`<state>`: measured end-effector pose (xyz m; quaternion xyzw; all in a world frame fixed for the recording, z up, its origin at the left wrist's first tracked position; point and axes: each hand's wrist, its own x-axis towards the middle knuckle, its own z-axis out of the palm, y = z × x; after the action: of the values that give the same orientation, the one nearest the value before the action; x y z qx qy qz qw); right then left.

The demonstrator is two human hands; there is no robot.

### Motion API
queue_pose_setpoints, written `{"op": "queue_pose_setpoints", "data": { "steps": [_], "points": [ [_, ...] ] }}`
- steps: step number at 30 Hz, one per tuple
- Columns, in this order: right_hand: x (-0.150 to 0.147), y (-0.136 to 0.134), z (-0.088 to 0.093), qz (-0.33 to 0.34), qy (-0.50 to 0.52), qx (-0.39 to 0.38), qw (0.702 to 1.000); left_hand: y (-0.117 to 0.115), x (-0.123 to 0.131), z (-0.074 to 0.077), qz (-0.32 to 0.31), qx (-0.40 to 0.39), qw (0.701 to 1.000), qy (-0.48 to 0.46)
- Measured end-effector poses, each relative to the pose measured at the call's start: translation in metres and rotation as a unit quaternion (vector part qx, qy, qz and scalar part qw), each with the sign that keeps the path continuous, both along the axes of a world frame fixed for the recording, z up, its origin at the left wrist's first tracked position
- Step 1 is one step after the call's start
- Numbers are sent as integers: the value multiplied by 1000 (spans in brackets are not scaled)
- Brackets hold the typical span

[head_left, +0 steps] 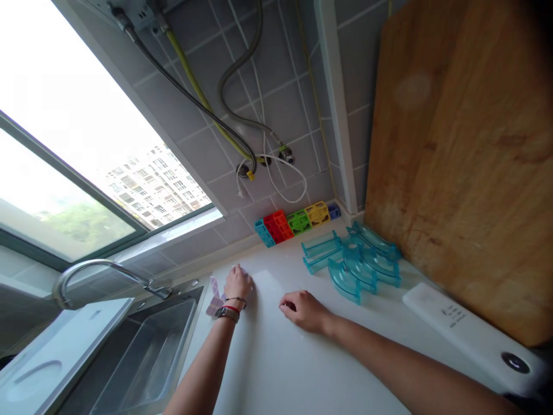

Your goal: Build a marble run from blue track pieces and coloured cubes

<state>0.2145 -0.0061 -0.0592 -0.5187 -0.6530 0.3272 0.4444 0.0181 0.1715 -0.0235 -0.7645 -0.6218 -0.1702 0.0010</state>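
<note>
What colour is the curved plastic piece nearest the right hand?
The curved plastic piece is translucent teal-blue; the head view, the only one, shows it.

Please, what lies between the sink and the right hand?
In the head view, the left hand lies between them, together with a pale purple item beside its wrist, partly hidden by the hand.

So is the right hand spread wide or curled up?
Curled up. The right hand has its fingers bent in toward the palm; whether anything is tucked inside, I can't tell.
</note>
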Motion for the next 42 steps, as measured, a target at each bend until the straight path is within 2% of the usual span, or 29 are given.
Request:
{"op": "queue_pose_setpoints", "data": {
  "steps": [2,4,6,8,10,11,13,16,19,25,31,36,42],
  "points": [
    [0,0,0,4,11,2,1000,-3,-2,-2,-20,-12,1000,0],
    [0,2,-1,-2,30,14,999,-17,2,-4,-68,-18,998,-3],
    [1,7,-4,-38,60,35,997,-42,10,-7,-128,-25,991,-6],
    [3,13,-9,-102,99,46,989,-75,21,-9,-195,-29,980,-16],
    [4,18,-14,-154,165,9,974,-108,31,-9,-309,-25,949,-51],
    [5,20,-15,-165,201,-24,965,-123,35,-8,-337,-17,939,-71],
    [5,22,-17,-160,259,-90,948,-148,41,-6,-366,-2,923,-122],
    [4,21,-17,-87,293,-144,941,-167,44,-3,-365,23,911,-190],
    [3,22,-17,-55,301,-150,940,-172,45,-4,-374,24,905,-202],
    [3,23,-23,-89,305,-112,942,-173,45,-2,-370,-9,917,-147],
    [3,14,-16,-54,284,-64,955,-164,47,-10,-240,38,960,-138],
    [8,10,-6,-26,208,-30,977,-153,43,-22,-190,40,972,-131],
    [11,0,2,-3,82,53,995,-143,31,-24,-213,37,965,-150]
  ]
}}
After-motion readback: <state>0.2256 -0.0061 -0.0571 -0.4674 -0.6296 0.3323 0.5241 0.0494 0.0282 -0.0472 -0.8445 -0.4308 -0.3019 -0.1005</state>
